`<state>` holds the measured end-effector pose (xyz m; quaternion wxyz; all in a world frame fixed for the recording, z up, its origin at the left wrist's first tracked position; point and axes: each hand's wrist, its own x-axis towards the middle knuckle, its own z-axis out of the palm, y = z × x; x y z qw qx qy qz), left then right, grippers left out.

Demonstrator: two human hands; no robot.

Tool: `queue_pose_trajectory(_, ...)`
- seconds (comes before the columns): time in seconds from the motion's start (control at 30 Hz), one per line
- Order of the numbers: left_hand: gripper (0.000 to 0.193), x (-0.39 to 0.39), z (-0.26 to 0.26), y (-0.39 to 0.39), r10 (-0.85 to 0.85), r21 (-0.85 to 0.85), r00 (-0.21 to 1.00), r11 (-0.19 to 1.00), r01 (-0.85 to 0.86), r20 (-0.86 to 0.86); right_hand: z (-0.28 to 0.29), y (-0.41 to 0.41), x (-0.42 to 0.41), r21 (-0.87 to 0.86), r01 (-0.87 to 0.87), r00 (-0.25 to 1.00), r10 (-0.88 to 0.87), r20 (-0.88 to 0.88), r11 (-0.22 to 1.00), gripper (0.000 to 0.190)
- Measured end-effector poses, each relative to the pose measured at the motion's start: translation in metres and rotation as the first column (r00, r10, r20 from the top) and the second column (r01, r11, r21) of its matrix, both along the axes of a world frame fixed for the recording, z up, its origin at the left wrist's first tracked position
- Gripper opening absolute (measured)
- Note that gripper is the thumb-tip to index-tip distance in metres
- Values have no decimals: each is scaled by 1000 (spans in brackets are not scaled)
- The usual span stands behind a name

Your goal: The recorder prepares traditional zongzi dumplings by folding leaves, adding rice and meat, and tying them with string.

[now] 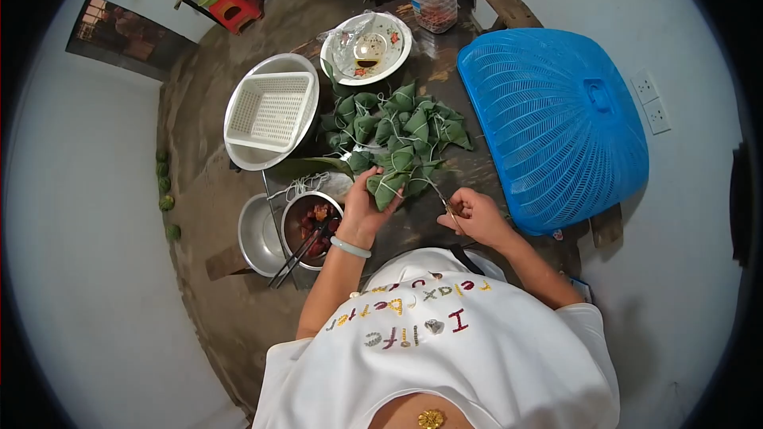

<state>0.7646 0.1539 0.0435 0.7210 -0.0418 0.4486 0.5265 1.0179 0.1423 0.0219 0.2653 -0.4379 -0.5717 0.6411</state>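
Observation:
A leaf-wrapped zongzi (386, 188), tied with pale string, rests in my left hand (365, 205), which wears a pale bangle (350, 248) at the wrist. In my right hand (475, 215) is a pair of scissors (448, 207), its blades pointing up and left towards the string beside the zongzi. Whether the blades touch the string I cannot tell. Beyond my hands lies a pile of tied green zongzi (411, 119) on the dark wooden table (471, 161). White string (307, 185) lies loose to the left, near a long green leaf (316, 167).
A metal bowl (288, 214) of reddish meat holds black chopsticks (298, 256); an empty metal basin (253, 232) stands beside it. Farther off are a white basket (271, 110) in a large basin (238, 152), a floral bowl (390, 65) and a red-lidded jar (434, 3). A blue mesh cover (560, 131) fills the right.

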Motion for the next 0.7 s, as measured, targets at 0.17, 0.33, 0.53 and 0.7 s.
queue_pose_trajectory(0.17, 37, 9, 9, 4, -20, -42, 967, 999, 32, 254, 18, -2, 1, 198, 32, 986, -64, 156, 980, 42)
queue_pose_trajectory(0.33, 50, 19, 8, 6, -83, 17, 937, 996, 82, 340, 36, -3, 0, 401, -1, 946, -130, 299, 916, 47)
queue_pose_trajectory(0.53, 50, 23, 13, 6, -138, -1, 941, 989, 146, 308, 27, -1, 7, 486, -42, 919, -158, 362, 873, 43)
queue_pose_trajectory(0.7, 40, 30, 22, 6, -219, 4, 951, 975, 223, 217, 33, -3, 6, 301, -57, 960, -31, 279, 952, 40)
